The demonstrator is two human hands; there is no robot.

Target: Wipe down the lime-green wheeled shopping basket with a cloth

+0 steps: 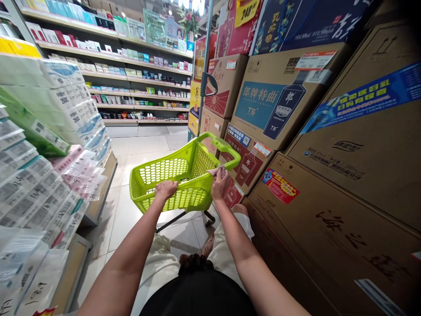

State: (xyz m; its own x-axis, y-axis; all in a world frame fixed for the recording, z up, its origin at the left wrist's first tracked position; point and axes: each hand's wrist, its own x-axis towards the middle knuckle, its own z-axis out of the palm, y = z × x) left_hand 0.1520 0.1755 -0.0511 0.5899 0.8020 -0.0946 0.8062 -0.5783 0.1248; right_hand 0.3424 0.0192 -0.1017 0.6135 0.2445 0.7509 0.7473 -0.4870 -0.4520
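In front of my legs stands a lime-green shopping cart (194, 199) with a perforated basket, turned sideways with its handle to the right. My left hand (166, 189) is closed over the basket's near rim. Close to the handle end, my right hand (220, 183) pinches a crumpled pale pink cloth (217, 170) against the cart's top rim. The inside of the basket shows only its lattice walls and floor. Part of the cloth is hidden under my fingers.
Stacked liquor cartons (256, 96) wall off the right side, close to the cart. Packs of tissue paper (72, 101) are piled on low wooden platforms at left. Shelves of small boxed goods (141, 79) span the back. Tiled floor (131, 147) runs between them.
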